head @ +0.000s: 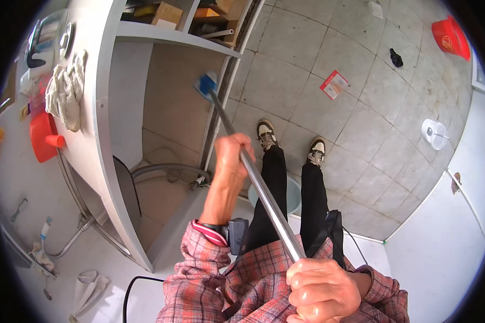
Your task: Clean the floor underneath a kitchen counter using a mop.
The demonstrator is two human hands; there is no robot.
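Observation:
A metal pole (266, 194) runs slantwise across the view, from my chest up to the far left. My left hand (232, 155) grips it partway along; a dark device is strapped at that wrist. Around its near end my right hand (323, 290) is closed. At the far end sits a blue and white mop head (206, 85), against the brown floor (178, 97) under a white desk, beside a dark floor track (215, 121). Motion blurs the head, and its underside is hidden.
The white desk (105, 133) stands left, with cotton gloves (68, 93) on top. A grey hose (169, 166) crosses beneath. Behind my legs is a light-blue basin (293, 196). A red-and-white leaflet (334, 84), black scrap (396, 58), white tub (433, 134) and red bucket (450, 38) occupy the tiles.

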